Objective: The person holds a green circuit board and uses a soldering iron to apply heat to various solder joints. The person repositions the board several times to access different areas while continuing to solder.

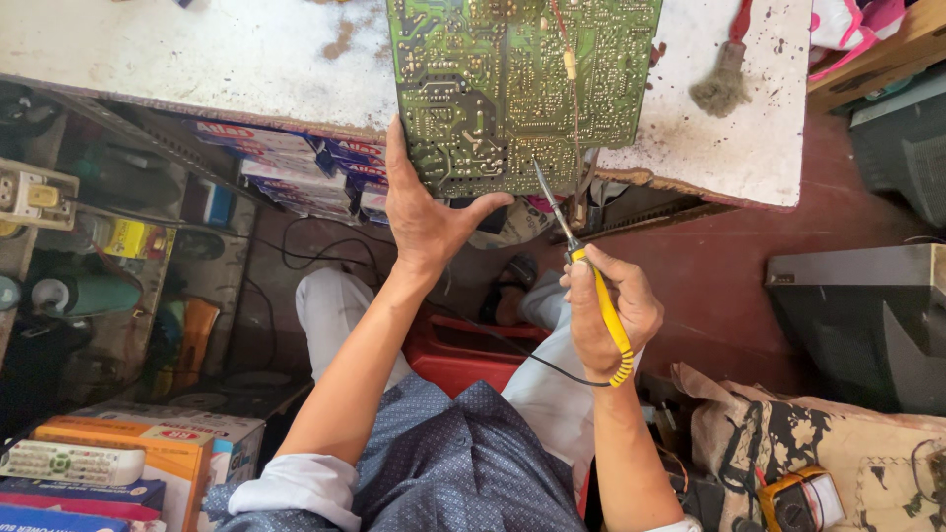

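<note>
- Head view: a green circuit board lies solder side up on the white workbench, overhanging the bench's near edge towards the person.
- Left hand grasps the board's near edge, thumb under the lower right part, fingers spread up along the left part.
- Right hand is clenched around the yellow handle of a soldering iron; its metal tip touches the board near the near edge, right of centre.
- A black cord runs from the handle's end across the lap.
- A dusty brush lies on the bench near its right edge, well apart from the board.
- Stacked boxes and a remote control sit at lower left; a yellow multimeter at lower right.
</note>
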Demonstrator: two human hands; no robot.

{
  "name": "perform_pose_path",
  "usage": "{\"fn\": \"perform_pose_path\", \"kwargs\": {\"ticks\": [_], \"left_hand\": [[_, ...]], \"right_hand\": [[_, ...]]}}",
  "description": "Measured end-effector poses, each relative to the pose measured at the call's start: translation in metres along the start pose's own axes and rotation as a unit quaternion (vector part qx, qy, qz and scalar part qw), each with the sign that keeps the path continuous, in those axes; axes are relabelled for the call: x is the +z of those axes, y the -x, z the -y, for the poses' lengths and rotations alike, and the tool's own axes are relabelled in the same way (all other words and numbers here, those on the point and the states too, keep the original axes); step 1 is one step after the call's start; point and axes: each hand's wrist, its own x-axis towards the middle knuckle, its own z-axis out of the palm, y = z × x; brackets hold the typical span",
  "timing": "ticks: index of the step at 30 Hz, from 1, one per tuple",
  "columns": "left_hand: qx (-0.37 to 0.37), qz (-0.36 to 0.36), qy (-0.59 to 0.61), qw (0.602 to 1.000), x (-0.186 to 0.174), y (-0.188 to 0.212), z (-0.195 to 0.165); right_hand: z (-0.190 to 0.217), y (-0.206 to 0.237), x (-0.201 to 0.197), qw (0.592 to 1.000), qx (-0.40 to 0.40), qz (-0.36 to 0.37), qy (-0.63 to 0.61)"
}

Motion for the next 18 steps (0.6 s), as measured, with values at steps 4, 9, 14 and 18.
{"fn": "perform_pose_path", "kwargs": {"ticks": [4, 9, 14, 18], "left_hand": [[-0.001, 0.002, 0.001, 1.0, -0.0003, 0.0001, 0.001], [-0.006, 0.003, 0.003, 1.0, 0.0003, 0.0004, 0.0019], [0.009, -0.007, -0.009, 1.0, 0.0007, 0.0005, 0.0028], [0.002, 0.004, 0.031, 1.0, 0.0001, 0.0006, 0.0027]], "right_hand": [[-0.0002, 0.0007, 0.0004, 1.0, 0.015, -0.002, -0.021], [0.0, 0.001, 0.0015, 1.0, 0.009, -0.002, -0.015], [-0.0004, 0.001, 0.0014, 1.0, 0.01, -0.002, -0.024], [-0.0013, 0.0014, 0.0014, 0.999, 0.017, 0.0, -0.033]]}}
